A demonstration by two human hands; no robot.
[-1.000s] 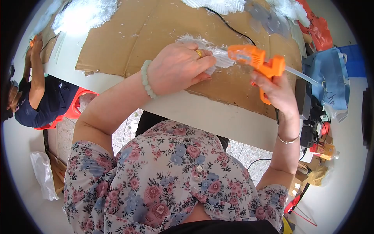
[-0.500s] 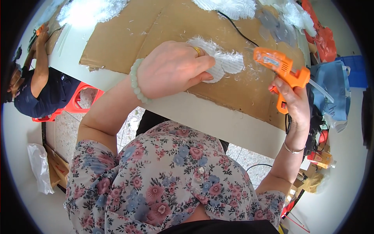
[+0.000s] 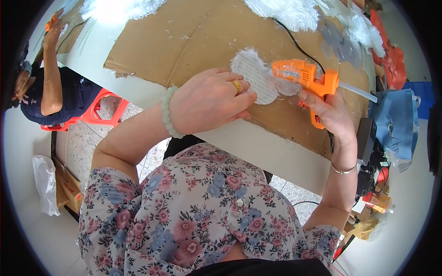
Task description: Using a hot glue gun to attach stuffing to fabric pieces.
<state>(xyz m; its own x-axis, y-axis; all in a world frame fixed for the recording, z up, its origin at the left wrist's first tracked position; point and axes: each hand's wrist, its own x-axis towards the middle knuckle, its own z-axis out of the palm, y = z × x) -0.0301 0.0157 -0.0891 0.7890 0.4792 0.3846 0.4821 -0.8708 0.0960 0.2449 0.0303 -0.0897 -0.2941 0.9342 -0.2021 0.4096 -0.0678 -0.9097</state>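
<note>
My right hand [image 3: 332,110] is wrapped round the grip of an orange hot glue gun [image 3: 306,76], with a pale glue stick [image 3: 357,91] sticking out of its back. The gun's nozzle end points left, over a white fuzzy-edged fabric piece [image 3: 255,78] with faint lines across it. That piece lies on a brown cardboard sheet [image 3: 193,50], its right part partly hidden behind the gun. My left hand [image 3: 209,99], wearing a ring and a pale green bead bracelet, is at the piece's left edge. Its fingers are loosely bent, the index finger overlapping the edge and the thumb apart.
White fluffy pieces [image 3: 287,14] lie at the far side, with grey translucent scraps [image 3: 338,41] beside them. A black cord [image 3: 299,43] crosses the cardboard. At right hangs a blue bag [image 3: 393,124]. Another person [image 3: 57,94] works at far left near a red stool [image 3: 108,108].
The glue gun has moved left and turned level, its nozzle now over the fabric piece. My left hand has shifted slightly down, its fingers loosened, and more of the piece's lined face shows.
</note>
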